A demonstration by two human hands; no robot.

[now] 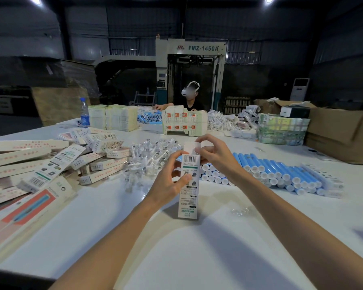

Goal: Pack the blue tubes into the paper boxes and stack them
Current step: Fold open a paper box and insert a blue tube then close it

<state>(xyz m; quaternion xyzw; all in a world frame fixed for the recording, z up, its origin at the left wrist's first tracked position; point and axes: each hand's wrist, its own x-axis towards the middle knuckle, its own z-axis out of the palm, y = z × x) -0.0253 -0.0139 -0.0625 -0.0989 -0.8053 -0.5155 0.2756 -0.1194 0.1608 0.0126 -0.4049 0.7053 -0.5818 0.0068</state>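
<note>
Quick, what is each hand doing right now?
Left hand: fingers curled round the paper box, holding it.
Right hand: fingers pinching that box's top flap.

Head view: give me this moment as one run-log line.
left hand: grips paper box mid-body | right hand: fingers pinch open top flap | blue tubes: piled on table, right | tube in box: cannot tell

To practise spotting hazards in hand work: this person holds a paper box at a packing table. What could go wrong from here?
The right hand pinches the top flap of the box; a hard tuck may crease it.
The right forearm passes close by the blue tubes; a nudge might roll them.
The heap of boxes on the left lies loose and may slide.
</note>
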